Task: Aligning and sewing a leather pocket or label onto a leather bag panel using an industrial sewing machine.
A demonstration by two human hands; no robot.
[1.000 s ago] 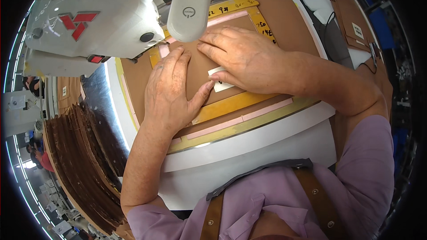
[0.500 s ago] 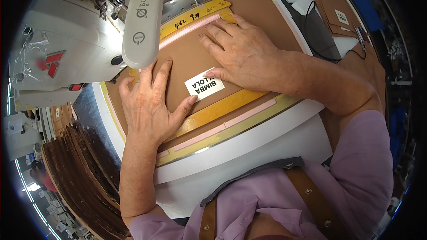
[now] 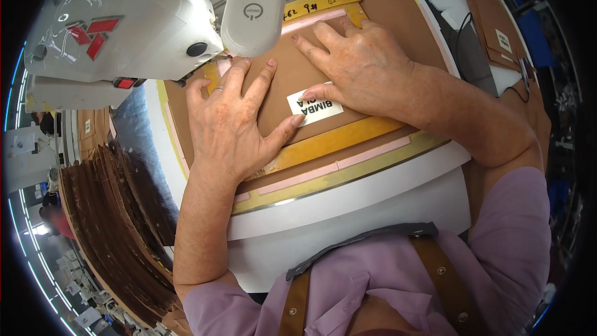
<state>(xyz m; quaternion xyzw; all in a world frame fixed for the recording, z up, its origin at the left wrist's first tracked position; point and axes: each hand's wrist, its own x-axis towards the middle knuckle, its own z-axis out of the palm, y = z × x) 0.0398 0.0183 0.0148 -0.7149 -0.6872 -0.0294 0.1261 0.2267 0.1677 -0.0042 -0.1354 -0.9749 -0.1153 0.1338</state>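
Observation:
My left hand point(image 3: 227, 115) lies flat with spread fingers on a brown leather-like panel point(image 3: 277, 87). Its fingertips rest close beside the head of a white sewing machine point(image 3: 143, 12). To the right, my right hand point(image 3: 367, 65) is also spread on the panel, its fingers reaching toward a pink strip point(image 3: 317, 20) at the far edge. Both thumbs touch a white printed label point(image 3: 326, 111) on the panel. A yellow bar point(image 3: 354, 137) crosses the panel nearer to me, and a marked yellow plate point(image 3: 323, 3) lies along its far side. The needle area is mostly hidden.
A rounded white machine part point(image 3: 255, 15) overhangs the work at upper left. Stacked brown pieces point(image 3: 118, 230) stand at lower left. More brown panels point(image 3: 494, 25), with a black cable point(image 3: 460, 43) beside them, lie at far right. White sheeting point(image 3: 360, 199) borders the work near me.
The whole view has shifted, so the machine shows higher and further right. Both hands stay spread on the panel, in nearly the same places around the label.

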